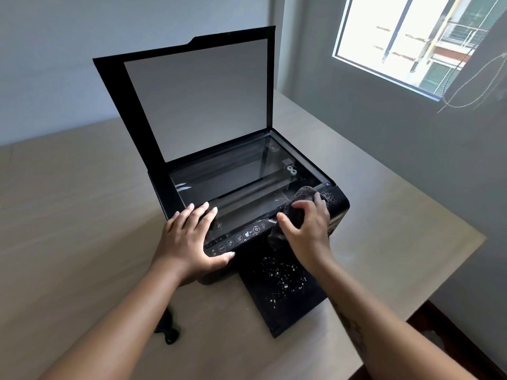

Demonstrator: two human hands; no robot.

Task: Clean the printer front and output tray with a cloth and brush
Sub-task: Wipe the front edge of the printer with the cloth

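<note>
A black printer (338, 200) stands on the table with its scanner lid (192, 94) raised and the glass (233, 176) exposed. My right hand (307, 229) grips a dark grey cloth (299, 200) pressed onto the printer's front right corner, beside the control panel (236, 238). My left hand (189, 239) lies flat with fingers spread on the front left corner, holding nothing. The black output tray (285, 292) sticks out toward me, sprinkled with white crumbs. A black brush (167, 326) lies on the table, partly hidden behind my left forearm.
The light wooden table (68, 215) extends left and behind the printer; its right edge (450, 272) runs close to the tray. A grey wall with a window (411, 42) rises on the right. White specks also dot the printer's right top corner (330, 194).
</note>
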